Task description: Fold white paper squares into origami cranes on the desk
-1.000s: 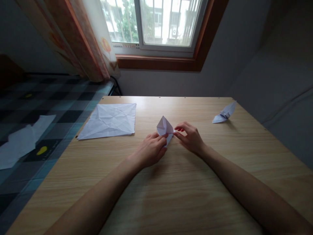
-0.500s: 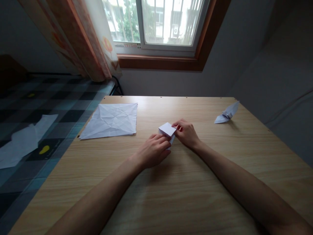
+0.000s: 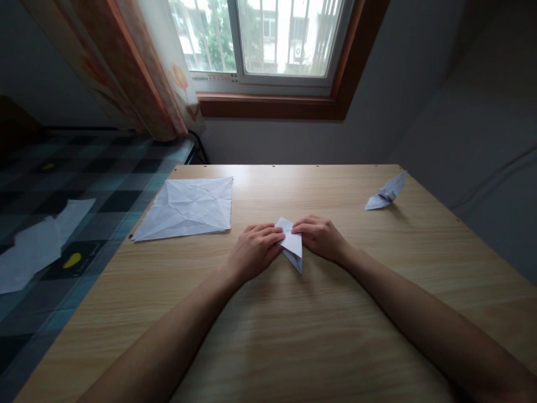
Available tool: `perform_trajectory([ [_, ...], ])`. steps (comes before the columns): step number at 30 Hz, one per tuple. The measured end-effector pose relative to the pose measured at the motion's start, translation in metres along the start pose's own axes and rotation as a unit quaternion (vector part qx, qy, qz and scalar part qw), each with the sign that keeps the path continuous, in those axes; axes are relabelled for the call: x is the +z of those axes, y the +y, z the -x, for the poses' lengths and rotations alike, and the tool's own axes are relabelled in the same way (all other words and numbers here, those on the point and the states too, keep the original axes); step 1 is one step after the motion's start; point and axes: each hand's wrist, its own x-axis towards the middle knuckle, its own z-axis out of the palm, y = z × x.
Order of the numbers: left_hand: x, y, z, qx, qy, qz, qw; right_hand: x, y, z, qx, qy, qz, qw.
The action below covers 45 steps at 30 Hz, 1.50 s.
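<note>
A small piece of folded white paper (image 3: 292, 244) is between my two hands over the middle of the table, its long point facing me. My left hand (image 3: 258, 246) grips its left edge, with the fingertips on top of the paper. On the opposite side my right hand (image 3: 321, 238) pinches the right edge near the upper corner. Both thumbs are mostly hidden. The paper has layered flaps, and a lower layer shows beneath the top one.
A creased white sheet (image 3: 197, 207) lies flat at the table's back left. Near the back right corner stands a folded paper figure (image 3: 386, 195). The wooden table (image 3: 268, 347) adjoins a bed (image 3: 126, 162) on the left, where torn white paper (image 3: 39, 246) lies. A window (image 3: 285, 39) is behind.
The folded paper has turned so that its point faces me. My left hand has moved from its near end to its left edge; my right hand has come slightly nearer me.
</note>
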Motion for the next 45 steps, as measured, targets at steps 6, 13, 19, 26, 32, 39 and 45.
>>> perform_trajectory([
  [6, -0.001, -0.003, -0.002, -0.049, 0.024, 0.029, 0.998, -0.009, -0.005, 0.002, 0.059, -0.018, -0.045, 0.997],
  [13, -0.005, 0.0, -0.006, -0.106, 0.035, 0.062, 0.992, -0.007, -0.016, -0.004, 0.158, 0.005, -0.064, 0.985],
  [19, -0.008, 0.001, -0.006, -0.127, 0.03, 0.097, 0.987, -0.007, -0.023, -0.005, 0.187, -0.004, -0.068, 0.98],
  [26, -0.011, 0.0, -0.008, -0.137, 0.03, 0.117, 0.983, -0.01, -0.021, -0.003, 0.202, -0.006, -0.08, 0.976],
  [32, -0.01, -0.002, -0.006, -0.11, 0.02, 0.158, 0.981, -0.019, -0.013, 0.007, 0.097, -0.019, -0.122, 0.988],
  [39, -0.013, 0.005, 0.0, -0.047, -0.008, 0.018, 0.999, -0.023, -0.032, 0.008, 0.087, -0.052, -0.033, 0.994],
  [45, -0.017, 0.015, 0.005, 0.01, -0.033, -0.087, 0.996, -0.018, -0.048, 0.01, 0.041, -0.112, 0.106, 0.987],
])
